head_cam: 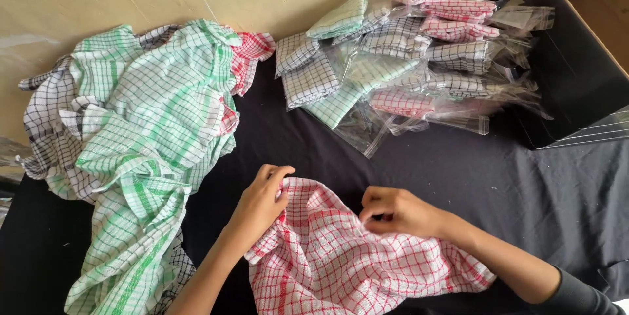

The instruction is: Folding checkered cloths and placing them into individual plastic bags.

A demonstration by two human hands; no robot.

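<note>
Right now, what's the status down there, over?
Both hands pinching the red checked cloth: left hand and right hand on its top edge. Loose cloth pile left, bagged cloths beyond. Nothing in between.
</note>
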